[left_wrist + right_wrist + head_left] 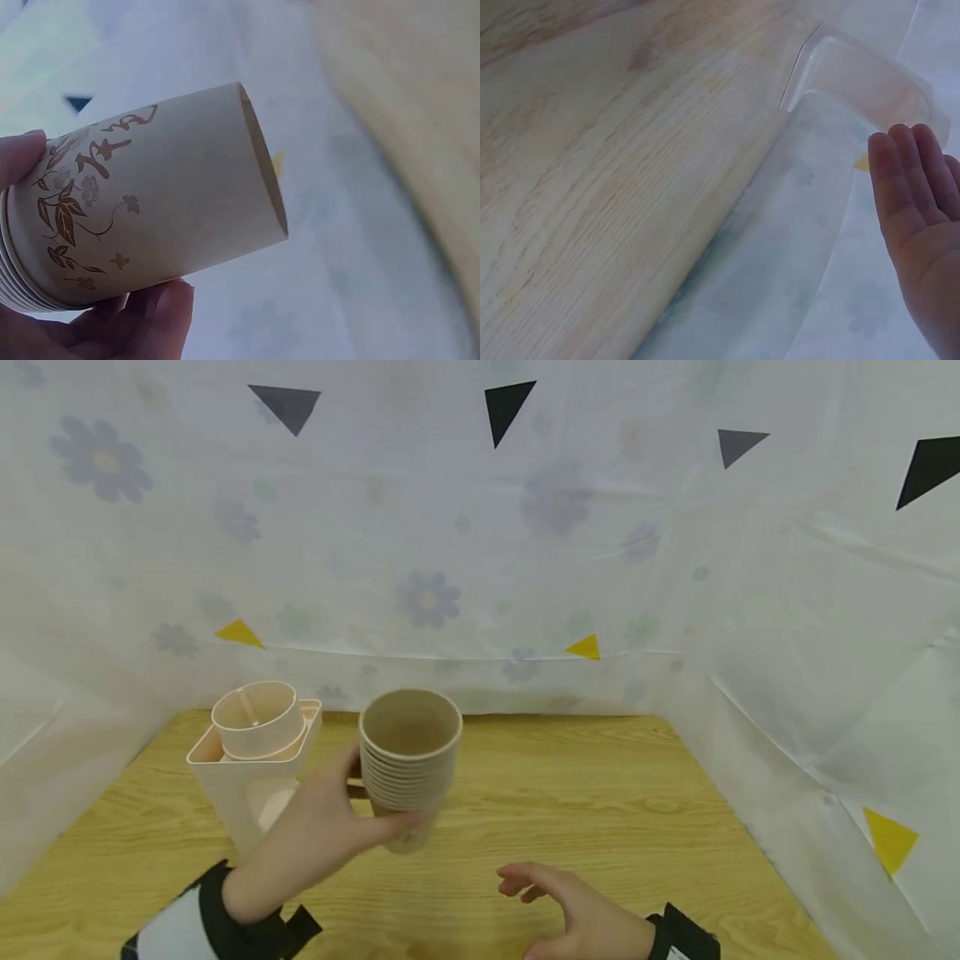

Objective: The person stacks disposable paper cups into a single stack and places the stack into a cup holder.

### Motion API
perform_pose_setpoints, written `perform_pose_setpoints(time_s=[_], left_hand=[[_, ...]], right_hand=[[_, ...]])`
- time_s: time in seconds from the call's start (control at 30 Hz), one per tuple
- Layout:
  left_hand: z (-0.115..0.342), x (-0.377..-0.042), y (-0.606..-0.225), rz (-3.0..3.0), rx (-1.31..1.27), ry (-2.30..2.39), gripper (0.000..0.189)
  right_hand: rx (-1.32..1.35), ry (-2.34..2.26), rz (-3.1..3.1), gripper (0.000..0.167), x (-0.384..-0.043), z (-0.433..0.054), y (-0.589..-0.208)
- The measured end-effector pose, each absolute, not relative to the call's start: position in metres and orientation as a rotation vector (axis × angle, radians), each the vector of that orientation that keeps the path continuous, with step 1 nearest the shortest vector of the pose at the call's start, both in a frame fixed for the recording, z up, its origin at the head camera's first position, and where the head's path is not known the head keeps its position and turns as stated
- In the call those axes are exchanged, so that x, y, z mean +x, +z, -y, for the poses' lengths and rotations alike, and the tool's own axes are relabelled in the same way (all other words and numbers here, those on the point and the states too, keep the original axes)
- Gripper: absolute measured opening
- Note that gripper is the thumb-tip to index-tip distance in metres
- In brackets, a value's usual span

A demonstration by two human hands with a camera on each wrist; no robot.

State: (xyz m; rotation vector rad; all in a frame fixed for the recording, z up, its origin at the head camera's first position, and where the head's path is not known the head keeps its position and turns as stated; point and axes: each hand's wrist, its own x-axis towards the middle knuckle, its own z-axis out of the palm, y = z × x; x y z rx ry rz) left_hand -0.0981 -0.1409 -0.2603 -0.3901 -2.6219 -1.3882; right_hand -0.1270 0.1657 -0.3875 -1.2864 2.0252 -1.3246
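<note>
A stack of nested beige paper cups (411,760) is held above the table by my left hand (322,818), whose fingers and thumb wrap around its side. In the head view the stack stands roughly upright, the open mouth of the top cup facing up toward me. Brown leaf and flower print with lettering decorates the outermost cup (150,195) in the left wrist view. My right hand (573,910) hovers over the front of the table, apart from the cups and holding nothing. Its fingers (900,180) extend nearly straight in the right wrist view.
At the back left of the wood-grain table (600,793) stands a pale plastic bin (247,785). A round divided container (258,722) sits in its top. White flowered sheeting (480,552) hangs behind and along both sides, with yellow and dark triangles on it.
</note>
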Motion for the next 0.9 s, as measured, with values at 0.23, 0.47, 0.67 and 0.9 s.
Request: perform_pose_setpoints(time_s=[0.23,0.47,0.67,0.9], left_hand=[[0.190,-0.115,-0.224,2.513,-0.254,-1.332,0.069],[0.238,-0.136,-0.215,2.468,-0.010,-1.162,0.073],[0.261,-0.147,-0.222,2.432,0.149,-1.170,0.079],[0.268,-0.156,-0.230,2.378,0.238,-1.166,0.080]], right_hand=[[-1.396,-1.283,-2.075,0.060,-0.128,-0.164,-0.392],[-1.510,-1.187,-2.160,0.056,-0.131,-0.162,-0.394],[-1.466,-1.130,-2.182,0.049,-0.128,-0.162,-0.395],[-1.454,-1.106,-2.174,0.046,-0.127,-0.162,-0.397]])
